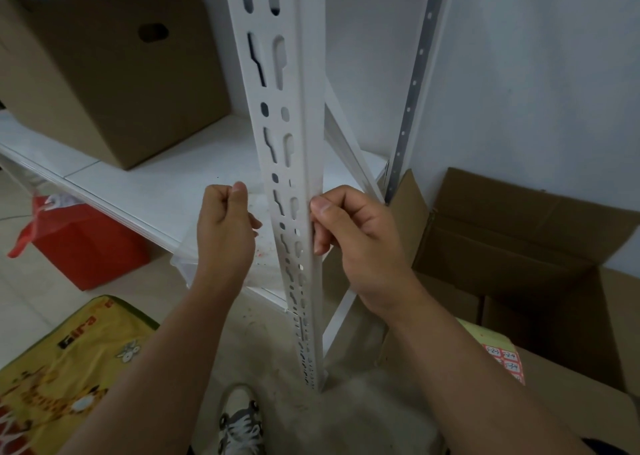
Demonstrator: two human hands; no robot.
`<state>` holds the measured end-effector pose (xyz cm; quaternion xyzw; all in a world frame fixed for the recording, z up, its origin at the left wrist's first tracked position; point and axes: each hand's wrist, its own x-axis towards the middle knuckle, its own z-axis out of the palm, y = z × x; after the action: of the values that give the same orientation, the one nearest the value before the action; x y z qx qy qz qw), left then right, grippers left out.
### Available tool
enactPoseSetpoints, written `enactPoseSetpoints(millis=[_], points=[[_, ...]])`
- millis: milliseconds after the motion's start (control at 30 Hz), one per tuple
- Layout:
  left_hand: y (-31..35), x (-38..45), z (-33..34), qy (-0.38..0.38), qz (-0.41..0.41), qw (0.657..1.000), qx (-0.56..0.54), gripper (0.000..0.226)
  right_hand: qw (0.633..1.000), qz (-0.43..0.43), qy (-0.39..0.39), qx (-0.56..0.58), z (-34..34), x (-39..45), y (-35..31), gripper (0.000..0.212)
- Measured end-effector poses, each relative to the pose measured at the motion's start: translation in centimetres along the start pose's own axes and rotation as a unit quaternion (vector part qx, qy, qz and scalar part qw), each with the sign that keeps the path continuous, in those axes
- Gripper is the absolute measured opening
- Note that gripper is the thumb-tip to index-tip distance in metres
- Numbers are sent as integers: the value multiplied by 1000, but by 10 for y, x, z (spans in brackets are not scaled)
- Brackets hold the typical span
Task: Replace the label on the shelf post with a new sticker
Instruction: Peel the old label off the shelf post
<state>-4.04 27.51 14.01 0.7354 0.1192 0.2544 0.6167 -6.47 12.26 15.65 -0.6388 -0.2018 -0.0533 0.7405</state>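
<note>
The white slotted shelf post (294, 115) stands upright in the middle of the view. My right hand (356, 236) is at its right edge, thumb tip and curled fingertips touching the post's side face. No label shows on the post where the hand meets it. To the left of the post, my left hand (225, 226) is a loose fist with the thumb pressed on the index finger; nothing is visible in it. A sheet of red-framed stickers (506, 364) lies on a box at the lower right.
A closed cardboard box (114, 74) sits on the white shelf board (166, 184). Open cardboard boxes (519, 254) stand on the floor to the right. A red box (90, 247) and a yellow printed bag (59, 368) are at the left. My shoe (240, 423) is below.
</note>
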Motion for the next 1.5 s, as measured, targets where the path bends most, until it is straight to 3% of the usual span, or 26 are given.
enactPoseSetpoints(millis=[167, 333, 567, 767, 933, 1200, 1500], points=[[0, -1, 5, -11, -3, 1000, 6, 20, 999, 26, -10, 18, -3, 2, 1, 25], [-3, 4, 6, -14, -45, 999, 10, 10, 991, 71, -41, 110, -7, 6, -5, 22], [-6, 7, 8, -10, -77, 997, -6, 19, 982, 107, -55, 147, -9, 10, -7, 22], [-9, 11, 7, -42, -64, 995, 64, 35, 982, 113, -52, 139, -9, 15, -8, 27], [-16, 14, 9, -80, -68, 989, 105, 35, 973, 129, -48, 184, -9, 15, -8, 24], [-19, 15, 14, -60, -79, 991, 89, 25, 971, 135, -41, 194, -9, 16, -6, 26], [-26, 18, 7, -117, -65, 982, 131, 47, 970, 141, -36, 195, -8, 16, -9, 29]])
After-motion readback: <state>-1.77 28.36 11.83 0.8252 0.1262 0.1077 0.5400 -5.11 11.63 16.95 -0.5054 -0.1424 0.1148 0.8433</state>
